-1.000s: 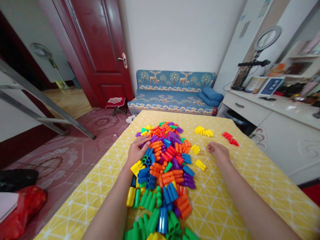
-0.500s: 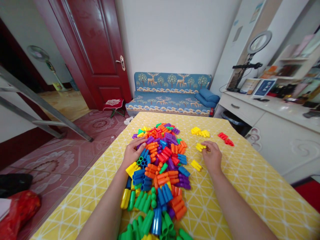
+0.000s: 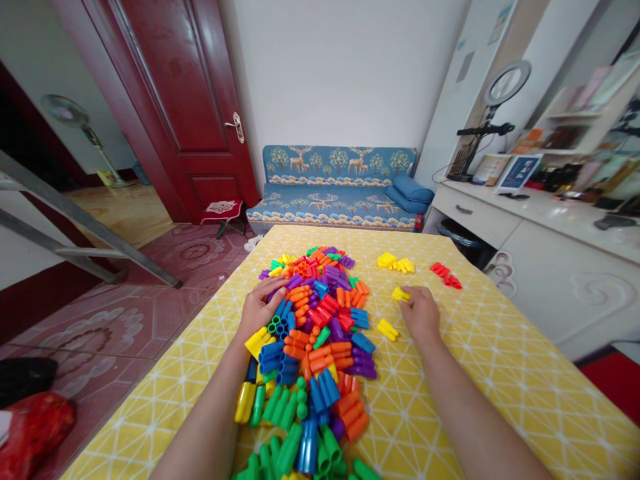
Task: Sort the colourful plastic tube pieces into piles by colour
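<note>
A long heap of bullet-shaped plastic building blocks point(image 3: 320, 360) in green, blue, orange, purple, red and yellow runs down the middle of the table. My left hand point(image 3: 260, 307) rests on the heap's left edge, fingers stretched out over purple and orange blocks, gripping none that I can see. Right of the heap, my right hand point(image 3: 421, 312) pinches a yellow block point(image 3: 400, 294) at its fingertips. Another yellow block point(image 3: 387, 330) lies nearer to me. Beyond the right hand lie a cluster of yellow blocks point(image 3: 396, 263) and, farther right, some red blocks point(image 3: 446, 275).
A yellow patterned cloth covers the table point(image 3: 480, 373). Past its far edge stands a blue sofa point(image 3: 335, 197). On the right is a white dresser point(image 3: 555, 260) with a ring light point(image 3: 507, 83); a metal ladder point(image 3: 95, 227) and a small stool point(image 3: 223, 212) stand on the left.
The view has shifted slightly, so everything sits a little farther left. In my right hand the yellow block has turned somewhat. My left hand stays on the heap.
</note>
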Tool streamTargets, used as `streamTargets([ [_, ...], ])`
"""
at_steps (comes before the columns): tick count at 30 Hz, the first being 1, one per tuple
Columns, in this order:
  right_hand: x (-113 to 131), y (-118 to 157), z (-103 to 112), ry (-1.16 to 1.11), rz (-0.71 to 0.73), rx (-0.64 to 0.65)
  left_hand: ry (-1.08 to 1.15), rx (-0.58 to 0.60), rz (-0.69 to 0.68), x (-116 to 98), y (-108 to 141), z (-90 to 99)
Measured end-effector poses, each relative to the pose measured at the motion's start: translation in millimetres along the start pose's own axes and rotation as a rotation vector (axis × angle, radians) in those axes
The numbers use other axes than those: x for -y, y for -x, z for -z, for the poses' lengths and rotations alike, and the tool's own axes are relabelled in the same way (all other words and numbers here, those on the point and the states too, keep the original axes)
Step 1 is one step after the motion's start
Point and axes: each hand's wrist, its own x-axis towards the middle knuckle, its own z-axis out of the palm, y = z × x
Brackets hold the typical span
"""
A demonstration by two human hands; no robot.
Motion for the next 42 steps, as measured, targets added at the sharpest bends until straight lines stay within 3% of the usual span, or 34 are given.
streamTargets([
  [4, -6, -4, -3, -0.078, 0.037, -0.152, 0.002, -0.006, 0.005, 1, 0, -0.4],
  [6, -5, -5, -3, -0.094, 0.069, -0.140, 0.001, -0.010, 0.011, 0, 0, -0.4],
  [11, 1, -4, -8, 0.048, 0.125, 0.157, 0.004, -0.005, 0.008, 0, 0, -0.1],
  [16, 10, -1, -11, 0.293, 0.051, 0.415, 0.001, -0.005, 0.012, 1, 0, -0.3],
  [19, 14, 0, -10, 0.343, 0.036, 0.484, -0.001, -0.002, 0.012, 2, 0, -0.3],
  [42, 13, -1, -8, 0.280, 0.035, 0.433, 0.019, 0.001, 0.006, 2, 0, -0.5],
])
